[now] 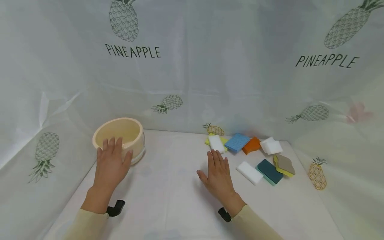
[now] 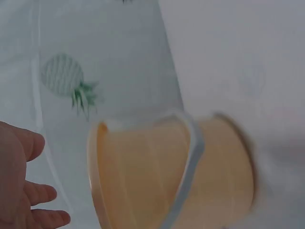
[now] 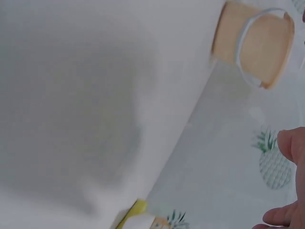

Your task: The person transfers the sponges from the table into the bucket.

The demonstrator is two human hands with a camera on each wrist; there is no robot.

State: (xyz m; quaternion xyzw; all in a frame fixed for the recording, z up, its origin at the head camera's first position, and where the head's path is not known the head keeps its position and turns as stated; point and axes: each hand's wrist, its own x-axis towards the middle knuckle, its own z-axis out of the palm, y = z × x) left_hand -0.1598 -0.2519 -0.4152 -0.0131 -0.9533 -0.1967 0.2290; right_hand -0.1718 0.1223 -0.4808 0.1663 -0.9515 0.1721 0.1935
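Observation:
A cream bucket [image 1: 135,141] with a pale handle [image 2: 188,167] stands at the back left of the table. My left hand [image 1: 111,163] is in front of it, fingers extended and overlapping its rim in the head view; in the left wrist view the fingertips appear apart from the bucket. My right hand [image 1: 218,176], fingers straight and holding nothing, hovers over the middle of the table and casts a shadow. Just beyond its fingertips lies a white block [image 1: 216,144] on a yellow sponge [image 1: 224,140]. To its right is another white block [image 1: 250,172].
Further right lie a dark green sponge [image 1: 270,170], a brown-and-yellow sponge [image 1: 284,165], a blue sponge [image 1: 237,142], an orange piece [image 1: 251,145] and stacked white blocks [image 1: 273,146]. A pineapple-print curtain [image 1: 216,76] surrounds the white table [image 1: 168,186] at back and sides.

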